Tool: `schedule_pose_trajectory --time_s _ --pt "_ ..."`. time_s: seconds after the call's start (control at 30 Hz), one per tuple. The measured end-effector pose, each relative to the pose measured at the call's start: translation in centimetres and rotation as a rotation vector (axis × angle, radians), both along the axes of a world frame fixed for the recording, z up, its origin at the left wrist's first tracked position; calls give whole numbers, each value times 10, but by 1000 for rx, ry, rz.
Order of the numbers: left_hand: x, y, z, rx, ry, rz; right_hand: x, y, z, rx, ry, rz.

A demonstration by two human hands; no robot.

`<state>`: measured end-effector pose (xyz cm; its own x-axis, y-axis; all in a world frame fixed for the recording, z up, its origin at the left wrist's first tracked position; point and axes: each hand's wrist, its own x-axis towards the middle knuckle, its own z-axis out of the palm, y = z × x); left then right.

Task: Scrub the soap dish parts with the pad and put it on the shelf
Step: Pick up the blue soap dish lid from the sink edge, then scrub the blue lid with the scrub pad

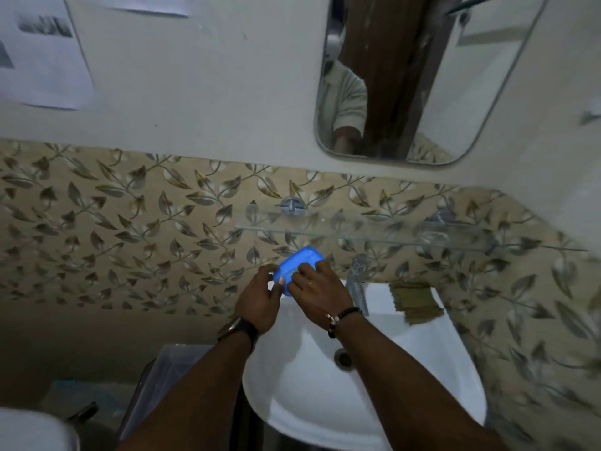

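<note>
Over the sink's [422,353] back rim, just under the glass shelf [390,237], the left hand [260,297] curls round the blue soap dish's [300,263] end and the right hand [320,292] grips its top. It looks like light, stiff plastic, likely slick when wet, so best held by the rims. The pad [414,301] lies on the sink's back right corner.

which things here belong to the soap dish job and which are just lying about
Job: blue soap dish, gripped by left hand and right hand; green pad on the sink rim; glass shelf.
Lying about: tap; mirror; wall papers.

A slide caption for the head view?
Left hand and right hand hold blue soap dish over sink, under glass shelf.
</note>
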<state>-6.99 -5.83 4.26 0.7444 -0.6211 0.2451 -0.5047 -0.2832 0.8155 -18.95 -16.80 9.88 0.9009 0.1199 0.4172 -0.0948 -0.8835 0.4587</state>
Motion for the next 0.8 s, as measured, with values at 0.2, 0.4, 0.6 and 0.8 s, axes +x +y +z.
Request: schedule_pose_trajectory --time_s 0.2,0.4,0.6,0.8 --pt "-31 -20 38 -276 513 -72 -40 2 28 -66 9 -91" --pt "-59 -36 47 -382 751 -169 -81 -8 29 -66 -10 -89" --pt "-85 -55 47 -408 774 -182 -118 -44 28 14 -121 -195" --pt "-116 -75 41 -355 775 -157 -173 -100 20 116 -186 -360"
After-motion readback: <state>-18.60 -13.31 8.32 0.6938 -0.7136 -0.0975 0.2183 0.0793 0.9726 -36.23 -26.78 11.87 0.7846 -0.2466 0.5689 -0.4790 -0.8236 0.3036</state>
